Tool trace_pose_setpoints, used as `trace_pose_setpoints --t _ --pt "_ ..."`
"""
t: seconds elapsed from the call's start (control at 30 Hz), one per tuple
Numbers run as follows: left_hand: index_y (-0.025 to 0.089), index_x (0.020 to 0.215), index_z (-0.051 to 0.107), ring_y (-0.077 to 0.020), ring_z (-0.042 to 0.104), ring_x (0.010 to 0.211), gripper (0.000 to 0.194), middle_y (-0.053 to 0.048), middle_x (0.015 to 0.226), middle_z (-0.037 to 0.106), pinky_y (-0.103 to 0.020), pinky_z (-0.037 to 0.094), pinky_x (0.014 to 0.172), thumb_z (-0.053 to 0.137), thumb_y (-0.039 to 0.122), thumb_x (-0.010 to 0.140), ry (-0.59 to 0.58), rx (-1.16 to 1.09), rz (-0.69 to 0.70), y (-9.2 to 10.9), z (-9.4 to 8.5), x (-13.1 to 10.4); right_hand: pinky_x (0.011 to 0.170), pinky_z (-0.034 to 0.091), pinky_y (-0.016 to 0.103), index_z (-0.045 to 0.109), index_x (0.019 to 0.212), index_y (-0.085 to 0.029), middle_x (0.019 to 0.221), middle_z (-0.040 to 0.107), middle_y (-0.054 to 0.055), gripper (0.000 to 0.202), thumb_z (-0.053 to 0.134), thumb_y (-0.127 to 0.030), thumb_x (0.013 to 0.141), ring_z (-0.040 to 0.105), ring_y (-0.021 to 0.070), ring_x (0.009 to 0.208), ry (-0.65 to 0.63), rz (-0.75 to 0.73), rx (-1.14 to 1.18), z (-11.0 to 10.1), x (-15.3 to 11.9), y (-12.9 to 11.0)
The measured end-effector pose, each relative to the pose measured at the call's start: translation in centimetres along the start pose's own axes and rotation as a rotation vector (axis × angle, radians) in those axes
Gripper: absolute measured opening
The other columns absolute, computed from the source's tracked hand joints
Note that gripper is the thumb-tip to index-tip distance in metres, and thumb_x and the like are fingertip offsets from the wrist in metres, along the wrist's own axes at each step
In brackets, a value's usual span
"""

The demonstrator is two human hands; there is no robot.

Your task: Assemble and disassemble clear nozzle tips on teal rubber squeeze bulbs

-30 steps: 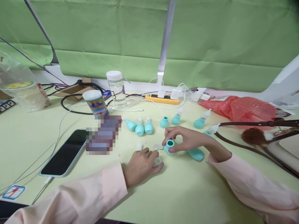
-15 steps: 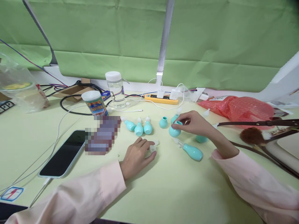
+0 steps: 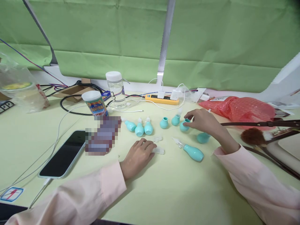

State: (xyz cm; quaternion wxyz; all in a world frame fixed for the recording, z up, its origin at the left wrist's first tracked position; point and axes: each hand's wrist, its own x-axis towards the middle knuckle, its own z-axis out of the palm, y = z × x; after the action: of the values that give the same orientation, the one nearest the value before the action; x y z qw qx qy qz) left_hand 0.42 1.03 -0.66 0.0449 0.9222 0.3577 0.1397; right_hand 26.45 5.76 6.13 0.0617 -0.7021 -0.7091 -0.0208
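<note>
My right hand [image 3: 199, 120] pinches the rim of a small teal rubber bulb [image 3: 184, 126] with an open neck. Beside it stand a similar bulb with a clear tip [image 3: 175, 120] and an open-necked bulb [image 3: 163, 123]. Another teal bulb [image 3: 202, 138] sits below my right wrist. My left hand [image 3: 138, 156] rests on the table, its fingers closed at one end of a clear plastic piece [image 3: 159, 151]; the thumb is mostly hidden. A second clear piece [image 3: 157, 138] lies just beyond. A longer teal bulb syringe [image 3: 193, 152] with a clear nozzle lies between my hands.
Several teal bulbs with tips [image 3: 139, 129] are grouped left of centre. A phone [image 3: 64, 154] with a cable lies at left. Behind are a paper cup [image 3: 95, 104], a water bottle [image 3: 116, 92] and a power strip [image 3: 161, 99]. A red bubble-wrap bag [image 3: 250, 111] and straps lie right.
My right hand has moved right and slightly back with the teal bulb. My left fingers have drawn closer together, and the clear piece beside them now points right.
</note>
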Motion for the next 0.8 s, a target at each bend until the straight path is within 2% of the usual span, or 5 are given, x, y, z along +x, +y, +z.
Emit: trace_pose_setpoints --t 0.27,0.47,0.63,0.73,0.8 --pt "0.016 0.100 0.050 -0.0191 0.051 0.088 0.024 -0.006 0.092 0.059 -0.033 0.044 0.074 0.043 0.012 0.078 0.051 -0.028 -0.041 -0.7 0.0 0.0 0.056 0.039 0.029 0.062 0.088 -0.019 0.084 0.063 0.007 0.026 0.053 -0.032 0.067 0.057 0.0217 0.074 -0.033 -0.003 -0.042 0.6 0.4 1.0" --pt "0.017 0.093 0.056 -0.0223 0.051 0.081 0.026 -0.006 0.082 0.059 -0.035 0.041 0.067 0.043 0.010 0.071 0.075 0.112 -0.086 -0.9 -1.3 0.2 0.057 0.037 0.035 0.059 0.096 -0.018 0.085 0.062 0.012 0.033 0.047 -0.038 0.072 0.055 0.0294 0.079 0.056 0.017 -0.119 -0.7 -0.9 -0.8" --pt "0.018 0.078 0.060 -0.0229 0.053 0.077 0.022 -0.006 0.075 0.060 -0.035 0.039 0.065 0.042 0.010 0.069 0.008 0.177 -0.141 -2.0 -2.5 0.5 0.060 0.039 0.028 0.060 0.093 -0.020 0.085 0.064 0.004 0.026 0.051 -0.034 0.073 0.056 0.0172 0.068 -0.023 -0.342 0.105 -1.1 -3.3 -4.3" --pt "0.018 0.075 0.061 -0.0188 0.055 0.070 0.024 -0.004 0.075 0.062 -0.031 0.039 0.064 0.038 0.009 0.070 -0.050 0.072 -0.151 -2.8 -2.8 0.7 0.061 0.038 0.028 0.059 0.094 -0.019 0.084 0.062 0.003 0.026 0.052 -0.033 0.074 0.056 0.0165 0.070 -0.040 -0.544 0.150 0.0 -4.6 -6.4" --pt "0.017 0.078 0.061 -0.0164 0.056 0.071 0.027 -0.003 0.078 0.064 -0.027 0.040 0.064 0.035 0.009 0.072 -0.039 -0.036 -0.168 -3.2 -3.0 0.8 0.059 0.038 0.028 0.059 0.095 -0.019 0.083 0.060 0.004 0.026 0.051 -0.033 0.074 0.055 0.0171 0.071 -0.032 -0.616 0.156 1.1 -5.2 -7.5"
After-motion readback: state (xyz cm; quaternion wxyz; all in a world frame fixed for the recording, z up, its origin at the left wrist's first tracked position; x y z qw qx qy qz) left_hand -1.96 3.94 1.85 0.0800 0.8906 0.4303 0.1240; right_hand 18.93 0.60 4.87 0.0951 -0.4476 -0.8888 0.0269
